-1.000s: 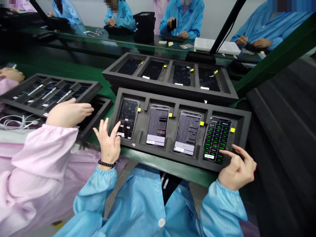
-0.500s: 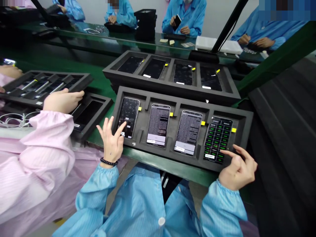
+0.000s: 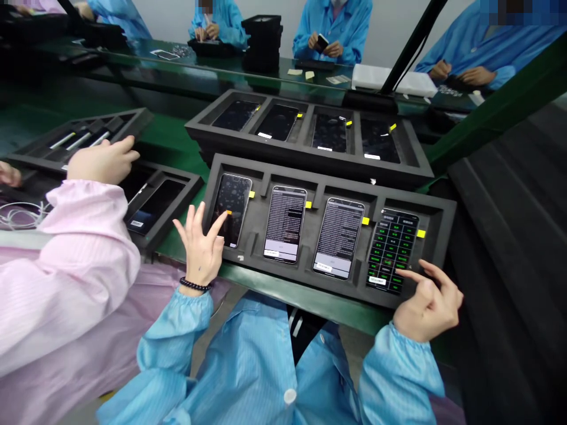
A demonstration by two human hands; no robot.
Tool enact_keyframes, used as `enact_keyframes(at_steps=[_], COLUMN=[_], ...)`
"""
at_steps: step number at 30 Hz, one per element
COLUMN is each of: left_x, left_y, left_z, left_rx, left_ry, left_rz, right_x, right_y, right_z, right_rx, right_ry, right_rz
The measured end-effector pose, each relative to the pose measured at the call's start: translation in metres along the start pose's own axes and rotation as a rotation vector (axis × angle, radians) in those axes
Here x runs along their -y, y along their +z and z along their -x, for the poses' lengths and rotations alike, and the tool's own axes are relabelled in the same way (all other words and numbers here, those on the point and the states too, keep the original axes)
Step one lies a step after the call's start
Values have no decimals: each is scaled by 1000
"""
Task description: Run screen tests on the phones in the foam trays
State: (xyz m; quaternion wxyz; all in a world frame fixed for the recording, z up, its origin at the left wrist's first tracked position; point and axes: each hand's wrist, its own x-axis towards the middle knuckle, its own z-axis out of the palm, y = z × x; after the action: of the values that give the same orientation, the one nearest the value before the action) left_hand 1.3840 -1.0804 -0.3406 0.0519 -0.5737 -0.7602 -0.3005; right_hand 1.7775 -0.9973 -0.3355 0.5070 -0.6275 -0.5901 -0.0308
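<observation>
A black foam tray (image 3: 339,180) lies before me with smartphones in its compartments. My left hand (image 3: 202,248) is open, fingers spread, its index fingertip over the lower part of the leftmost phone (image 3: 234,195), which has a dark screen with a small orange mark. Grey screens of text fill the two middle phones, one left of centre (image 3: 286,221) and one right of centre (image 3: 339,236). On the rightmost phone (image 3: 392,248) is a grid of green labels. My right hand (image 3: 429,304) holds nothing; its index finger points at that phone's right edge, and I cannot tell whether it touches.
Behind stands another foam tray (image 3: 261,144) of dark phones with yellow tabs. To the left, a co-worker's hand (image 3: 101,160) in a pink sleeve is at a tilted tray (image 3: 142,121). A black tray stack (image 3: 261,44) and people in blue are across the bench.
The leftmost phone's screen now shows an orange mark in place of small white labels. My hands have barely moved. The co-worker's tray and hand on the left have shifted left.
</observation>
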Motion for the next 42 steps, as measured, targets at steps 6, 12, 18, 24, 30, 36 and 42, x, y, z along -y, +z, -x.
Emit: enact_keyframes(at_steps=[6,12,18,24,30,36,42], left_x=[18,46,48,50,33,39,23], left_y=[-7,-9,-14,-32,-40,-29,-27], left_z=[11,-2,-14,-27,-47,-48,-42], left_rx=[-67,143,192,364,478,392,252], left_ry=[-245,-409,-470,-412,-235,-123,-93], left_rz=[235,615,666,626,286,129,-19], right_x=[3,4,4,2,3,3,2], right_y=[1,3,4,4,4,3,3], right_z=[-1,-1,-1,-1,-2,-1,-1], right_rx=[-10,-53,-52,-61,-49,-39,-43], right_ry=[-4,-20,-24,-31,-22,-29,-34], right_rz=[-12,-17,2,-8,12,-22,-15])
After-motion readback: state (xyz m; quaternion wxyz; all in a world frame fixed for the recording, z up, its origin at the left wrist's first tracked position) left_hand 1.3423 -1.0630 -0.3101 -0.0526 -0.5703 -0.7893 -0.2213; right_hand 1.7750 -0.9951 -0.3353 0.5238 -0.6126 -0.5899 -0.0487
